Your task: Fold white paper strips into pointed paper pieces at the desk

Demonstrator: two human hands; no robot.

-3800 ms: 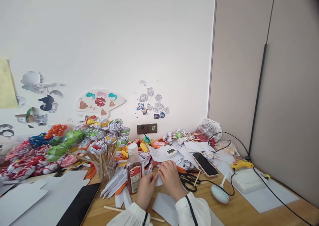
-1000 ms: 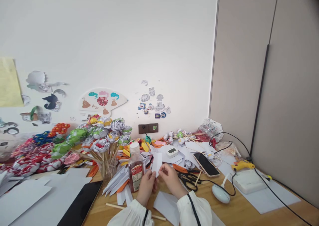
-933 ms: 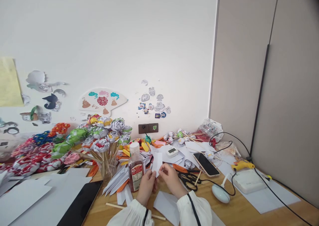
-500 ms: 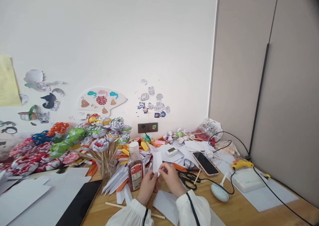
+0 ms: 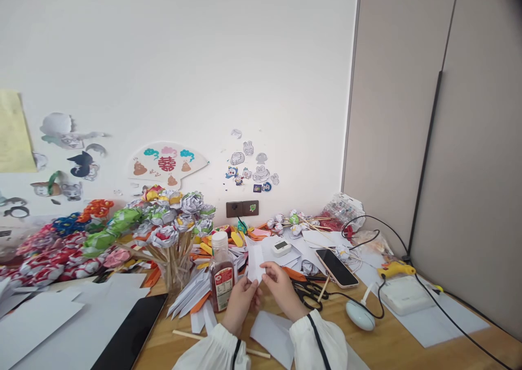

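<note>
A narrow strip of white paper [image 5: 256, 262] stands upright between my two hands, above the wooden table. My left hand [image 5: 243, 300] pinches its lower end between thumb and fingers. On its right edge, the thumb and fingers of my right hand [image 5: 281, 289] are closed, slightly higher up. Just left of my left hand stands a bottle [image 5: 222, 286] with reddish-brown liquid and a white cap. Below the hands lies a loose white paper piece [image 5: 272, 334], beside a thin wooden stick [image 5: 187, 335]. Black-handled scissors [image 5: 309, 295] rest right of my right hand.
Paper flowers on sticks fill a clear holder [image 5: 175, 267] at left. A black tablet [image 5: 130, 332] and white sheets [image 5: 73, 326] lie nearer. To the right are a phone [image 5: 336, 268], a white timer [image 5: 281, 246], a pale blue mouse-shaped device [image 5: 360, 315], cables and a yellow glue gun [image 5: 397, 269].
My right hand has shifted slightly up along the strip's right edge. The strip now appears wider and turned more toward me. My left hand keeps its pinch.
</note>
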